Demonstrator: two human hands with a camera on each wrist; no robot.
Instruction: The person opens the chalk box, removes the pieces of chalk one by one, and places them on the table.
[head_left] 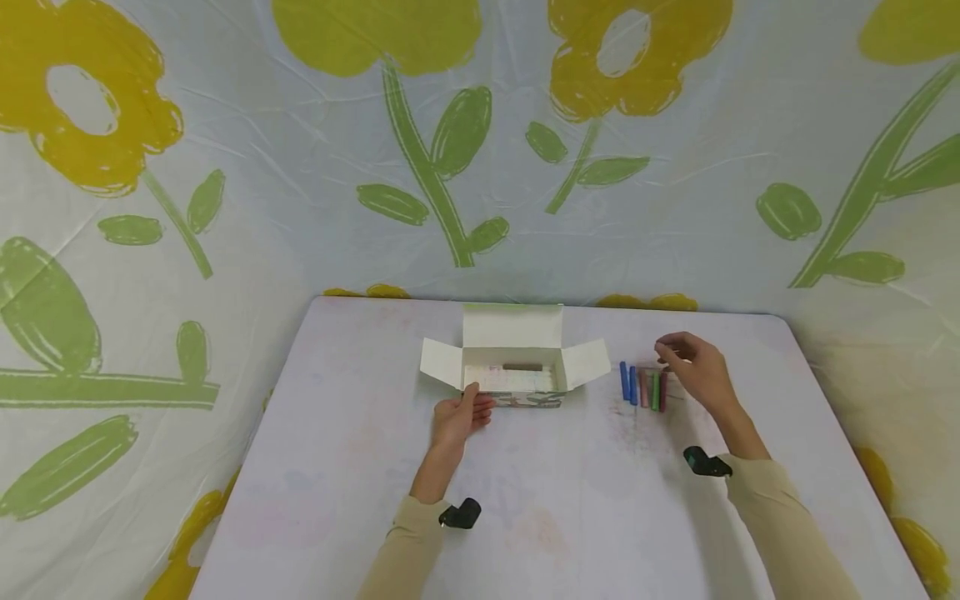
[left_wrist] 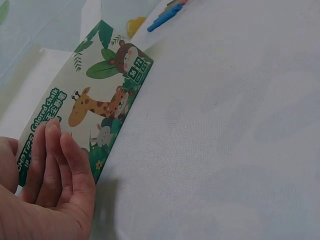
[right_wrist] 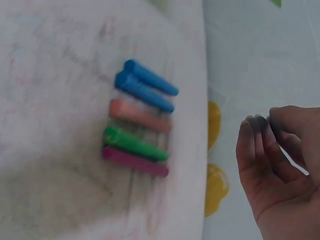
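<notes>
Chalk sticks (right_wrist: 145, 93) lie in a short row on the table to the right of the box: two blue, one pinkish, one green and one magenta, all blurred in the right wrist view and mostly cut off at the top of the left. Your right hand (head_left: 697, 371) is raised beside them, fingers bent toward the thumb; you cannot tell whether anything is pinched between the tips. Your left hand (head_left: 453, 421) pinches the front wall of the chalk box (head_left: 528, 400), thumb at the rim and fingers outside, covering part of its lettering beside the printed giraffe. White flaps spread at the box's back and sides. Inside, a dark brownish stick (head_left: 522, 367) lies across a pale layer that is hard to make out. Smudges of color mark the white table (head_left: 300, 467), whose near edge falls out of view, as do your sleeves (head_left: 408, 546). Beyond hangs creased pale cloth (head_left: 300, 167) with yellow flowers and green leaves.
</notes>
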